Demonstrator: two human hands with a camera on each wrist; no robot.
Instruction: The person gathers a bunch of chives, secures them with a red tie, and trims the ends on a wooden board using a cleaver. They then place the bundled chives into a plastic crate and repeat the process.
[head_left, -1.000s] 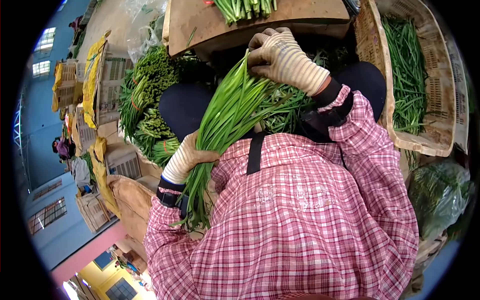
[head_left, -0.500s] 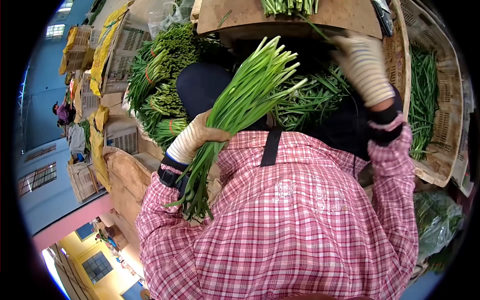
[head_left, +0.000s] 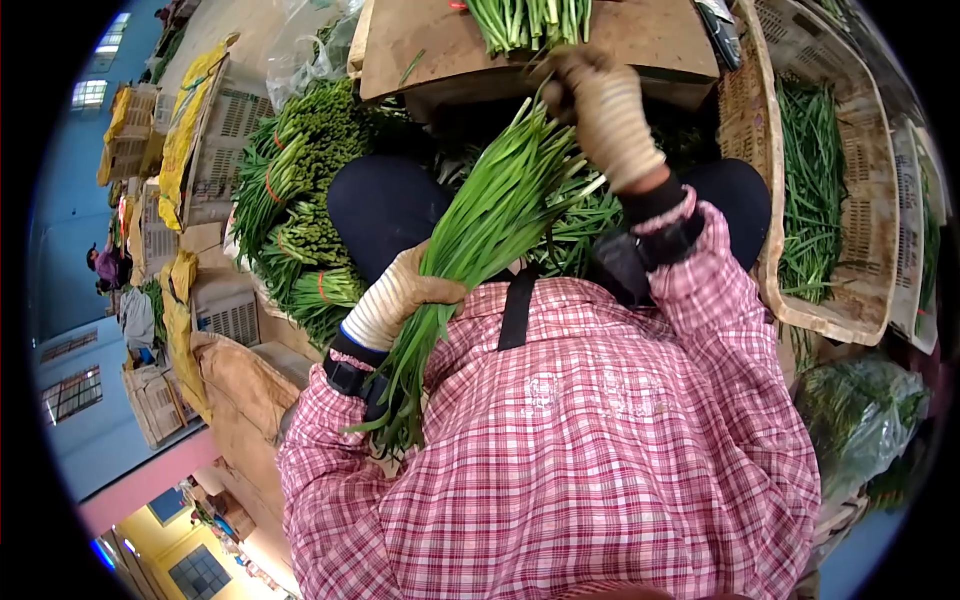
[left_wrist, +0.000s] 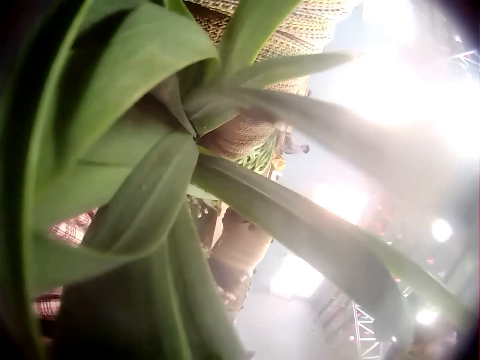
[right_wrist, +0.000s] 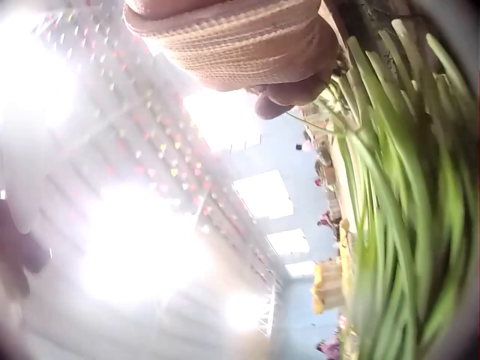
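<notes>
A loose bunch of long green leafy stalks (head_left: 490, 200) slants across the lap, its pale ends up and to the right. The gloved left hand (head_left: 398, 297) grips its lower part, thumb across the leaves. At the pale ends is the gloved right hand (head_left: 603, 115), fingers curled and slightly blurred. In the right wrist view, the right hand (right_wrist: 247, 45) has a thin green strand at its fingertips, beside the bunch (right_wrist: 405, 172). Leaves (left_wrist: 142, 187) fill much of the left wrist view and partly cover the left glove (left_wrist: 240, 135).
A brown board (head_left: 640, 35) ahead holds a cut bundle (head_left: 530, 22). Banded bundles (head_left: 300, 190) lie at the left. On the right stand a crate (head_left: 875, 215) of green stalks and a clear plastic bag (head_left: 865, 410) of greens. More loose leaves (head_left: 585, 225) lie between the knees.
The right hand has swung from the far right back to the bunch's pale ends. The left hand keeps its grip, and the bunch is tilted a little more upright.
</notes>
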